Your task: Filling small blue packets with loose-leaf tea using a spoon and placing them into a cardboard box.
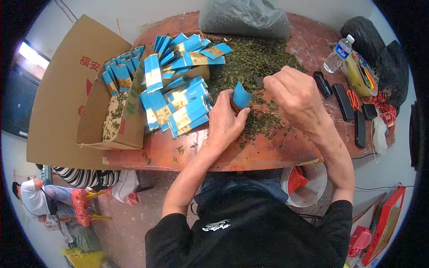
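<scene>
My left hand point(225, 117) holds a small blue packet point(242, 95) upright, its upper edge curved open. To its right, my right hand point(295, 92) is raised over the table with fingers curled in; whether anything is inside them is hidden. Loose dried tea leaves point(258, 55) spread behind and beneath both hands. Left of my left hand lies a heap of blue and gold packets point(189, 115). More blue and gold packets point(153, 72) are piled behind that heap, on and around a small cardboard box.
A cardboard carton point(134, 124) with packets inside stands at the left. A dark-filled clear plastic bag point(244, 20) sits at the back. On the right are a water bottle point(339, 53), orange-handled scissors point(353, 99) and black cases point(343, 101). A bucket point(313, 191) stands below; a person point(37, 197) sits at left.
</scene>
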The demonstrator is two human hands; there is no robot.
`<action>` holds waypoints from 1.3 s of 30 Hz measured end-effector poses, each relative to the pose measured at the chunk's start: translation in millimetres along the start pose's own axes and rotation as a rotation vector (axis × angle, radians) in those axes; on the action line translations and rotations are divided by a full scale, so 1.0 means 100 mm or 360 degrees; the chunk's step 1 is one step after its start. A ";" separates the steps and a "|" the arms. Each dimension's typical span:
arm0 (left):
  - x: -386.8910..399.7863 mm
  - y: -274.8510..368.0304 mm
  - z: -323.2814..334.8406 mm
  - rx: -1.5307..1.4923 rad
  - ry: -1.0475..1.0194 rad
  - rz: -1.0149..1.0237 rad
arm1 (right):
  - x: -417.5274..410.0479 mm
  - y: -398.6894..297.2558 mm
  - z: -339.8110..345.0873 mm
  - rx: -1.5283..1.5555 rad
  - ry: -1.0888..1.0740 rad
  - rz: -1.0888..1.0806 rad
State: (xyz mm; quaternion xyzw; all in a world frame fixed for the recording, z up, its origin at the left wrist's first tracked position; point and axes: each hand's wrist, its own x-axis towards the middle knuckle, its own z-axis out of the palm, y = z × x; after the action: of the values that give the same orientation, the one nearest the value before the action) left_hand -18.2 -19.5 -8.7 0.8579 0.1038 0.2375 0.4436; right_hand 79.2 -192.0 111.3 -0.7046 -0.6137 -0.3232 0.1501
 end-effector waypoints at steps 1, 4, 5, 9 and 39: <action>0.00 0.00 -0.01 0.0000 0.0000 -0.0002 | 0.01 0.00 0.00 -0.0004 0.0000 -0.0012; 0.01 0.02 -0.01 -0.0038 -0.0026 -0.0042 | 0.01 0.02 0.00 0.0011 -0.0005 -0.0035; 0.02 0.03 -0.01 -0.0038 -0.0040 -0.0063 | 0.01 0.02 0.00 0.0030 -0.0008 -0.0049; 0.01 0.01 -0.02 -0.0001 -0.0037 -0.0065 | 0.04 0.01 -0.05 -0.0035 0.0038 -0.0037; -0.07 0.02 -0.19 -0.0017 0.0084 0.0136 | -0.10 0.00 -0.05 0.0092 0.0346 0.0120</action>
State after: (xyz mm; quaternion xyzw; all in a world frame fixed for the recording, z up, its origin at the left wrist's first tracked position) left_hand -33.8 -9.6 0.0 0.8526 0.0774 0.2793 0.4349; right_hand 77.1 -202.4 109.1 -0.6834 -0.5759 -0.3739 0.2481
